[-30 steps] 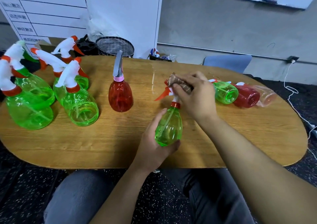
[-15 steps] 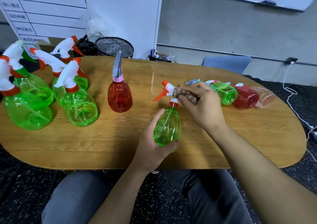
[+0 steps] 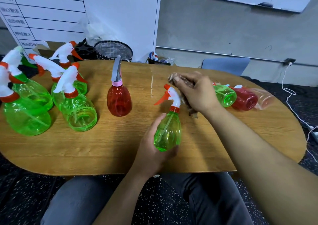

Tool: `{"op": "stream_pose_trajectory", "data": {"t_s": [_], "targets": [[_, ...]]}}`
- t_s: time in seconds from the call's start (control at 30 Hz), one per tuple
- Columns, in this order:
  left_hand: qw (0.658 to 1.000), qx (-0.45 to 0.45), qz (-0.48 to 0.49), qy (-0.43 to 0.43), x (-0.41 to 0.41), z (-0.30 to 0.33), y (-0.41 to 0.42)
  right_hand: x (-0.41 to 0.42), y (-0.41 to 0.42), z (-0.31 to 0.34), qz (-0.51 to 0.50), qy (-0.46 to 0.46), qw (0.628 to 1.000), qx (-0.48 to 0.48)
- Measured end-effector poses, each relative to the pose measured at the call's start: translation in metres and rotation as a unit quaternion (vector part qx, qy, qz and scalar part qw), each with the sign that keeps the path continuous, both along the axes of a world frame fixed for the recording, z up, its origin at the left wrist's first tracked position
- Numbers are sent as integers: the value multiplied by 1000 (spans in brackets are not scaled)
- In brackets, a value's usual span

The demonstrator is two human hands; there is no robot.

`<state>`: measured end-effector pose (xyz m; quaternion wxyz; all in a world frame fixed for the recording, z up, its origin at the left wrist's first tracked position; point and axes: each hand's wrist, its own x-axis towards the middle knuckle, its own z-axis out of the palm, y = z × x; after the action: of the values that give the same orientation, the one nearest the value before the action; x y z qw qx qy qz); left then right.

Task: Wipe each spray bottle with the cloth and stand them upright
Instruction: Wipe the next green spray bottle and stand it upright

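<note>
My left hand point(image 3: 151, 149) grips a small green spray bottle point(image 3: 167, 131) by its base, upright above the table's front edge. Its white head with orange trigger point(image 3: 170, 95) points left. My right hand point(image 3: 196, 92) holds a brown cloth point(image 3: 191, 110) just right of that head, a cloth end hanging below the palm. Several large green bottles point(image 3: 77, 111) and a red bottle with a grey trigger point(image 3: 119, 100) stand upright at the left. Behind my right hand a green bottle point(image 3: 225, 95), a red one point(image 3: 245, 99) and a pale pink one point(image 3: 265, 98) lie on their sides.
The oval wooden table point(image 3: 106, 149) ends just in front of my knees. Behind it a mesh basket point(image 3: 113, 51), a whiteboard and a blue chair back point(image 3: 225, 65) stand by the wall. A white cable point(image 3: 292, 95) runs down at the right.
My right hand with the cloth has come off the spray head, first dropping to its neck, then lifting up and to the right. The bottle stays in my left hand.
</note>
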<state>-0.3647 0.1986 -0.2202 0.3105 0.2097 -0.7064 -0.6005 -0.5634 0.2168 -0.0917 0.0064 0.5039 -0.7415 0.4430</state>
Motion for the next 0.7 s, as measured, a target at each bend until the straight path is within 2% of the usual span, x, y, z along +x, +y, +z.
{"op": "stream_pose_trajectory", "data": {"t_s": [0.1, 0.23, 0.4, 0.5, 0.57, 0.63, 0.7], "targets": [[1000, 8, 5, 6, 2, 1, 1, 2, -3, -6, 17, -32, 998, 53], [1000, 19, 5, 10, 3, 1, 1, -3, 15, -10, 36, -146, 984, 97], [1000, 18, -4, 5, 1, -2, 0, -23, 40, 6, 23, -141, 969, 202], [1000, 7, 2, -1, -1, -3, 0, -19, 34, 7, 13, -143, 983, 117], [1000, 3, 5, 1, -2, -4, 0, -10, 25, 5, 6, -72, 997, 40], [1000, 9, 7, 4, -2, -5, 0, -5, 17, -3, 18, 9, 1000, 21], [1000, 22, 18, 11, -2, -5, 0, -4, 15, -17, 31, 34, 999, 30]]}}
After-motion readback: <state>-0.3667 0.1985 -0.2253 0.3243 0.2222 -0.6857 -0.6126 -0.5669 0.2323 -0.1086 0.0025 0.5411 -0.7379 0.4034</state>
